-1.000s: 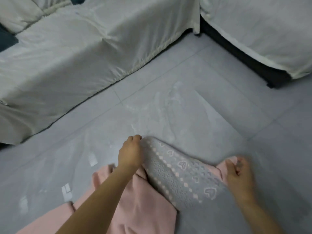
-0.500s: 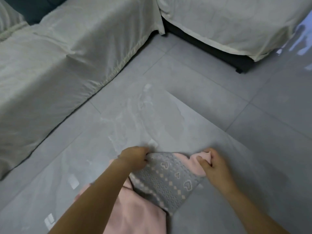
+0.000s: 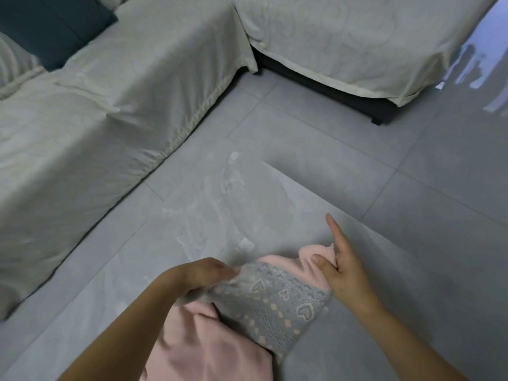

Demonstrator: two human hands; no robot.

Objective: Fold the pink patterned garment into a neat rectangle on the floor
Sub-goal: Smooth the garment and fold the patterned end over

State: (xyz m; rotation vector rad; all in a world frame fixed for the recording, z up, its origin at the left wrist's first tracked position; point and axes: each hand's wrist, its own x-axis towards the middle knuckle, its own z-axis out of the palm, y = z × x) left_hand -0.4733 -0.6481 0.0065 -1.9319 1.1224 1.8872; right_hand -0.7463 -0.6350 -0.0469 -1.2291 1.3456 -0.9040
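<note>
The pink garment (image 3: 209, 342) lies on the grey tiled floor at the bottom centre, with a grey band patterned with pink hearts and diamonds (image 3: 272, 306) across its upper part. My left hand (image 3: 203, 274) grips the far left corner of that patterned band. My right hand (image 3: 343, 273) pinches a pink fold at the band's far right corner between thumb and fingers, with the index finger pointing straight out. The garment's lower part runs out of the bottom of the view.
A sofa under a cream cover (image 3: 110, 111) fills the left and back. A second covered seat (image 3: 357, 45) with a dark base stands at the back right. Grey floor tiles (image 3: 412, 215) stretch to the right, with pale smudges ahead of my hands.
Both hands have drawn closer together, bunching the patterned band narrower. My right index finger has straightened out. The view has tilted up and right, showing more of the sofa.
</note>
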